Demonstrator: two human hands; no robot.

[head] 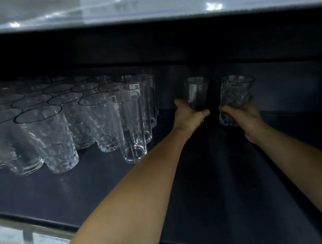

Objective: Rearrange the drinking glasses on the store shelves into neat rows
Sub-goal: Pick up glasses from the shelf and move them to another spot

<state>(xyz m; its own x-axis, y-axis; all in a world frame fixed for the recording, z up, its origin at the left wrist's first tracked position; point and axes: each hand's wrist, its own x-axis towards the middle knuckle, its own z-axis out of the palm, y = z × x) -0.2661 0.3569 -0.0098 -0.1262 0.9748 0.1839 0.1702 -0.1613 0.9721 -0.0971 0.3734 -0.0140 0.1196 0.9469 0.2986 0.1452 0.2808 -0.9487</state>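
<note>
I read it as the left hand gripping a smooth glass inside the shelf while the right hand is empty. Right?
Not quite. The head view shows the right hand gripping a textured glass; the left hand does hold the smooth glass.

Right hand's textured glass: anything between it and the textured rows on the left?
Yes. Left of the textured glass sits the left hand with its smooth glass, then the row of tall smooth glasses before the textured rows.

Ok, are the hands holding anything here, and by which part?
Yes, both. The left hand grips a smooth glass around its lower half; the right hand grips a dimpled glass near its base.
</note>
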